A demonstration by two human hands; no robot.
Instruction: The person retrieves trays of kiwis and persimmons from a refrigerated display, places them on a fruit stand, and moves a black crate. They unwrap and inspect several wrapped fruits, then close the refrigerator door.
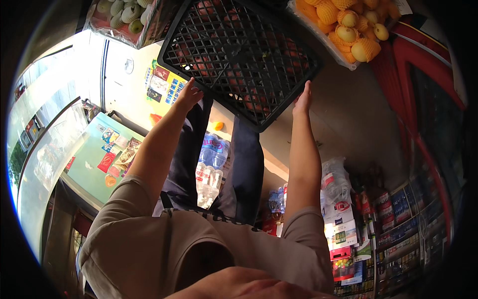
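Note:
A black plastic lattice crate (239,52) is in front of me, and reddish round fruit (257,101) shows through its mesh. My left hand (189,96) is at the crate's near-left edge, with the fingers partly hidden by the rim. On the near-right side, my right hand (303,100) holds the rim, its fingers mostly out of sight behind it. Whether the fruit lies inside the crate or beyond its lattice, I cannot tell.
Left of the crate stands a box of net-wrapped green fruit (130,17); to the right, a box of orange-netted yellow fruit (345,31). Bottled water packs (211,160) are by my legs. A green-topped counter (93,157) is left, stocked shelves (399,228) right.

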